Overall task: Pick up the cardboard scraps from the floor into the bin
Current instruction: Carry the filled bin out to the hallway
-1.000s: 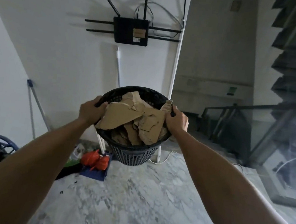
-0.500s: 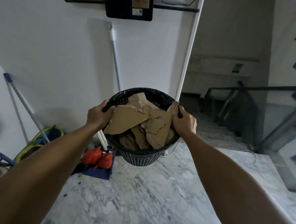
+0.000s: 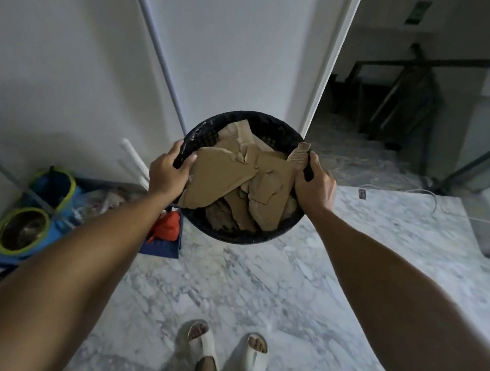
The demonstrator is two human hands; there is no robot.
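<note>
A bin [image 3: 248, 125] of cardboard scraps [image 3: 238, 181] is held above the floor [image 3: 257, 291] between two hands, left hand [image 3: 168, 173] and right hand [image 3: 315, 186] on opposite rims; two buckets [image 3: 24, 230] sit left by the wall, what may be a stairwell [image 3: 362, 131] behind right.

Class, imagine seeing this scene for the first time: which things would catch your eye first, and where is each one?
The eye lands first on the black bin held up at centre, heaped with torn brown cardboard scraps. The left hand and the right hand grip its rim on opposite sides. Next come the white sandals on the marble floor at the bottom, and the orange item lower left of the bin.
</note>
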